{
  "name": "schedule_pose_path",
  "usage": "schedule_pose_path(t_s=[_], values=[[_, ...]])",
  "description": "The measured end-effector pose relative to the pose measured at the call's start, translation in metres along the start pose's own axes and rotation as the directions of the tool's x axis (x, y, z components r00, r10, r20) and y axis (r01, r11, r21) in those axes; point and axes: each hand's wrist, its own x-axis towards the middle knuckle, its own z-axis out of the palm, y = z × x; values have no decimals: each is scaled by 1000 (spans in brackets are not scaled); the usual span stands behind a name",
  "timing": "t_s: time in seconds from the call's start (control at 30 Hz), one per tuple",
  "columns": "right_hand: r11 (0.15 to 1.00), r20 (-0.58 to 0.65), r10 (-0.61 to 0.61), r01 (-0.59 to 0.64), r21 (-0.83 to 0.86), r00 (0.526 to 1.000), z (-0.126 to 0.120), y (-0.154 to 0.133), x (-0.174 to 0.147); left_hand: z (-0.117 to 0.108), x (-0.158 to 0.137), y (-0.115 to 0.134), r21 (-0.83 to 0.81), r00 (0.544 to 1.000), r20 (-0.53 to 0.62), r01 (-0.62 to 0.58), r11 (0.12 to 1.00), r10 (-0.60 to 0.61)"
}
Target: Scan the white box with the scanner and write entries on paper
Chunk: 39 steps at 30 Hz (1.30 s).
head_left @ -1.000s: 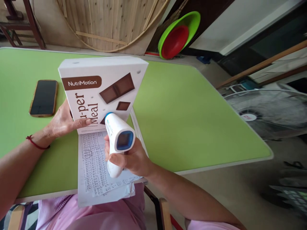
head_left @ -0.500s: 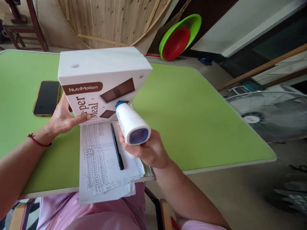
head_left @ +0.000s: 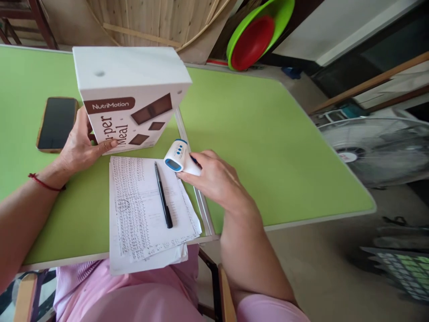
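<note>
My left hand (head_left: pixel 85 143) grips the lower left edge of a white NutriMotion box (head_left: pixel 134 74), its thumb on the printed front and its other fingers partly hidden behind. The box stands upright on the green table. My right hand (head_left: pixel 217 176) is wrapped round the handle of a white and blue infrared thermometer (head_left: pixel 177 154), held low beside the box with its small screen turned toward me. Below it lie handwritten paper sheets (head_left: pixel 134 214) in a stack, with a black pen (head_left: pixel 163 194) on top.
A smartphone (head_left: pixel 57 123) lies left of the box on the green table (head_left: pixel 261 147). The sheets overhang the table's front edge. An electric fan (head_left: pixel 355 154) stands to the right. Green and red basins (head_left: pixel 253 42) lean beyond the far edge.
My right hand has lowered the thermometer and turned it, so its buttons and screen now show. The box has come down onto the table, still held by my left hand.
</note>
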Motion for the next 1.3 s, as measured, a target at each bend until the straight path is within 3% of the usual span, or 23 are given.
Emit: schedule_pose_path(t_s=[0.07,0.17,0.23,0.3,0.37,0.4,0.47,0.5,0.53,0.6,0.67,0.77,0.87,0.97,1.03,1.1,1.13,1.2,1.3], values=[[999,22,-26,27,-26,999,2,4,1,-2,0,-2,123,999,-7,-38,992,39],[994,11,-93,93,-51,996,3,10,-1,-4,2,-5,112,999,35,-40,993,36],[985,-61,-165,161,-62,985,3,12,-3,-6,5,-4,112,996,83,-37,993,28],[972,-202,-234,228,-52,951,3,8,-8,-11,7,6,246,992,122,-1,969,-30],[959,-322,-257,282,32,911,2,-3,-13,-16,5,23,533,983,113,62,844,-144],[947,-333,-259,307,99,907,2,-10,-16,-18,1,34,695,975,85,89,713,-204],[914,-212,-307,350,204,928,3,-26,-21,-19,-10,57,893,956,66,71,445,-285],[914,-124,-340,358,189,932,5,-33,-23,-16,-17,67,930,952,112,1,366,-286],[921,-50,-362,365,134,931,6,-40,-24,-13,-25,74,931,951,189,-94,353,-245],[930,49,-367,368,-17,929,9,-50,-24,-1,-41,81,812,903,422,-335,478,-85],[914,93,-387,395,-95,917,10,-52,-21,12,-54,77,586,763,642,-550,596,72],[875,-1,-484,484,-24,875,8,-43,-13,24,-66,60,323,579,754,-738,593,310],[731,-253,-610,657,183,751,7,-30,2,24,-70,44,182,509,762,-762,622,400],[529,-447,-666,801,280,597,11,-24,16,20,-73,39,146,469,844,-668,730,261],[478,-513,-658,832,280,551,18,-25,19,20,-76,40,162,462,866,-617,770,188],[460,-571,-608,831,314,552,25,-27,16,22,-78,41,186,489,856,-593,783,167],[452,-595,-562,816,361,575,28,-29,12,23,-79,42,199,504,848,-588,784,163],[417,-586,-471,752,510,659,32,-33,2,25,-81,42,230,537,829,-581,781,156],[399,-429,-442,601,693,788,33,-36,-10,26,-82,40,243,557,813,-585,774,166]])
